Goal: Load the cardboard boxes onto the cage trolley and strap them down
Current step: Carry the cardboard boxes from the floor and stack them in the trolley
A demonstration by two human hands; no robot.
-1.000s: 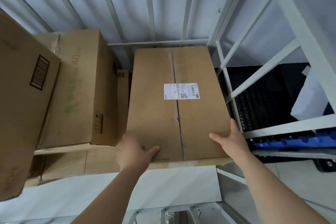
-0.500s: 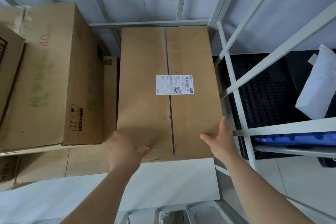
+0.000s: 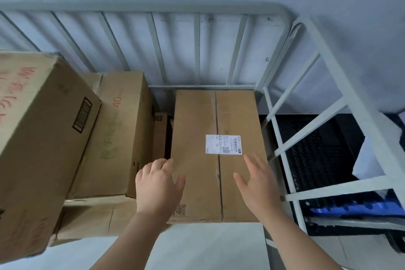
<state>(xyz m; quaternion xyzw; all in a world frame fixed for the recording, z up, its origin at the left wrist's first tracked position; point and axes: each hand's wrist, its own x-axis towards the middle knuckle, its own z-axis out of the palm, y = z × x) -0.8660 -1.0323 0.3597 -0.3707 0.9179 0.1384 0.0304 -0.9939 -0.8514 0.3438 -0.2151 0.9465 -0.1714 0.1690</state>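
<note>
Count: five cardboard boxes, two hands, one cage trolley point(image 3: 196, 50).

- labelled box point(image 3: 197, 160): frame centre, in the trolley's far-right corner. Its far end is at the back bars and its right side runs along the side panel. Plain brown, long top face, taped seam down the middle. One white shipping label point(image 3: 223, 144) with barcode and QR code straddles the seam, and there is a small printed QR near the corner at 7 o'clock.
- "40" box point(image 3: 114, 138): at 9 o'clock of it, taller, with red "40" and faded green writing.
- slim carton point(image 3: 161, 136): stands in the gap between those two, mostly hidden.
- flat box point(image 3: 92, 219): 7 o'clock, under the "40" box.
- big box point(image 3: 39, 149): far 9 o'clock, nearest the camera, tilted, with red handwriting and a barcode print.

Left hand point(image 3: 157, 184): relaxed, fingers loosely bent over the labelled box's left edge, gripping nothing.
Right hand point(image 3: 256, 180): flat, fingers straight and spread over the box top, gripping nothing.
Can't tell whether either hand touches the cardboard.

Outside the side panel, 3–4 o'clock: black perforated mat point(image 3: 317, 155), blue plastic piece point(image 3: 355, 210), white object point(image 3: 370, 160).
</note>
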